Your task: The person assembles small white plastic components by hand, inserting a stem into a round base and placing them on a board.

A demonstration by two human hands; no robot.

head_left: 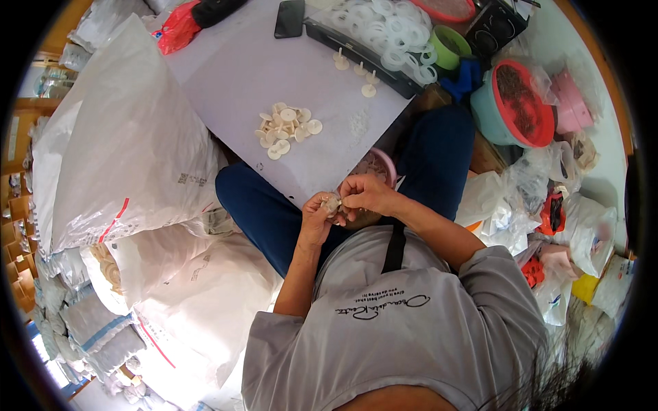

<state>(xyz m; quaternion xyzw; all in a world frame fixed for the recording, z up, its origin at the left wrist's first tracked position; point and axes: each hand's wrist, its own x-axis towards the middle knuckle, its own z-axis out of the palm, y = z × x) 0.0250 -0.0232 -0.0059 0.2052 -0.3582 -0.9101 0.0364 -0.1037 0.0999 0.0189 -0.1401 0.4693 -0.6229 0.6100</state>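
Both hands meet over the lap: the left hand (317, 218) cups a small cream plastic piece (332, 203), the right hand (365, 193) pinches at it, seemingly mid-assembly; next likely calls for adding it to the disc pile (286, 129) on the table (233, 75)

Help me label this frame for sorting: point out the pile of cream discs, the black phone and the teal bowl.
pile of cream discs (286, 129), head view, on a disc near the pile's middle.
black phone (289, 18), head view, middle of its dark face.
teal bowl (491, 116), head view, on its outer teal wall.
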